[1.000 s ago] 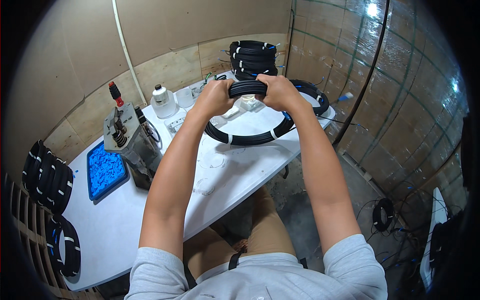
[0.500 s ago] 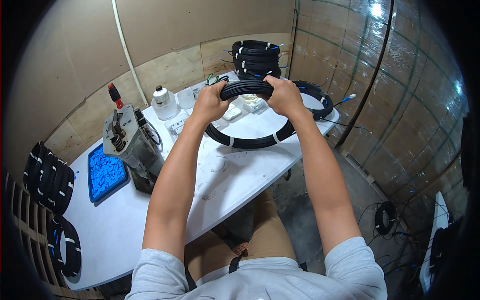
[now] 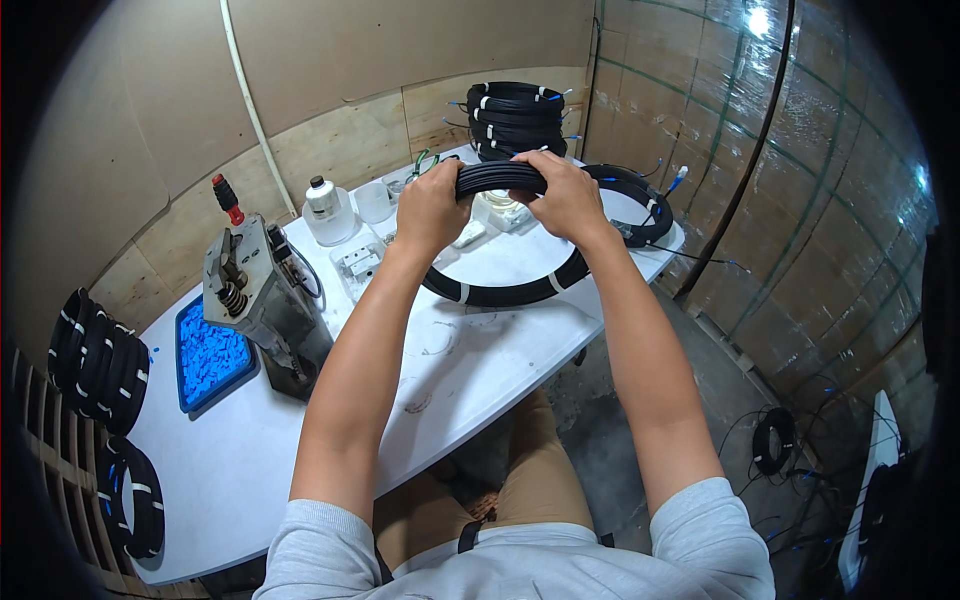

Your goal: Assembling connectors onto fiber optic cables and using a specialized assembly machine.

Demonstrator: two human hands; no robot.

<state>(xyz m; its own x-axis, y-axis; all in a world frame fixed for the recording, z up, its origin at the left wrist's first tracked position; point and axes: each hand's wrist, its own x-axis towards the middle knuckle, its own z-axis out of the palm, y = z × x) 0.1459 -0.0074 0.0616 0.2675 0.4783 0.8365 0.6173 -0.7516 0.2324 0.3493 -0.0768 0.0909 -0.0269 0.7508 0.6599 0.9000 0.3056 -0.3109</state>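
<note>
A thick coil of black cable (image 3: 505, 293), bound with white ties on its near side, is held up at its far side by both hands. My left hand (image 3: 432, 208) is wrapped round the coil's far left part. Round the far right part closes my right hand (image 3: 562, 200), its fingertips partly hidden beneath the cable. The near side of the coil hangs low over the white table (image 3: 480, 345); whether it touches the tabletop I cannot tell. Just right of my right hand, another black cable coil (image 3: 645, 205) with blue and white connector ends lies at the table's edge.
Stacked black coils (image 3: 515, 120) stand at the back. Left are a metal hand-press machine (image 3: 262, 290), a blue tray (image 3: 250, 372) of small blue pieces, and a white bottle (image 3: 322, 197). More coils (image 3: 98, 360) sit at the far left. Wrapped cartons (image 3: 760, 220) line the right.
My left hand has shifted slightly right along the coil, and the two hands are closer together. My right hand's fingers reach further over the cable.
</note>
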